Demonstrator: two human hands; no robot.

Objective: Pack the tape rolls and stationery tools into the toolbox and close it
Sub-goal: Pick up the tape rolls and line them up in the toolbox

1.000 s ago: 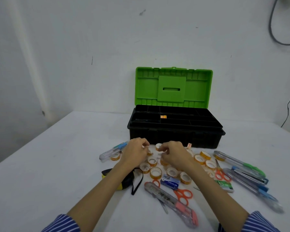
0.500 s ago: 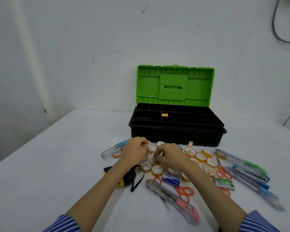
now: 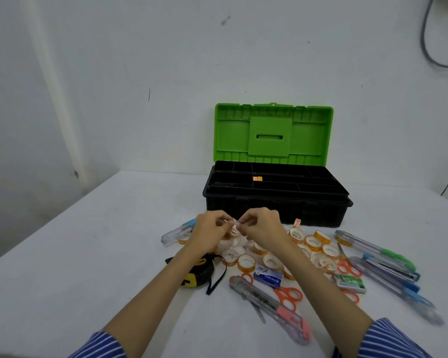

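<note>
The toolbox (image 3: 277, 202) stands at the back with its green lid (image 3: 273, 133) upright and its black divided tray exposed. A small orange item (image 3: 257, 179) lies in one tray compartment. Several orange-cored tape rolls (image 3: 246, 263) lie scattered in front of the box. My left hand (image 3: 208, 229) and my right hand (image 3: 264, 226) meet just above the pile. Their fingertips pinch one small pale tape roll (image 3: 233, 224) between them, and it is mostly hidden by the fingers.
Around the rolls lie a pink box cutter (image 3: 272, 303), green and blue cutters (image 3: 380, 254) at right, another cutter (image 3: 175, 232) at left, orange scissors (image 3: 289, 297), a yellow-black tape measure (image 3: 195, 273) and two staple boxes (image 3: 268, 276). The white table ends against the wall.
Both hands have drawn closer together and risen slightly off the pile, and their fingertips now meet on one small roll.
</note>
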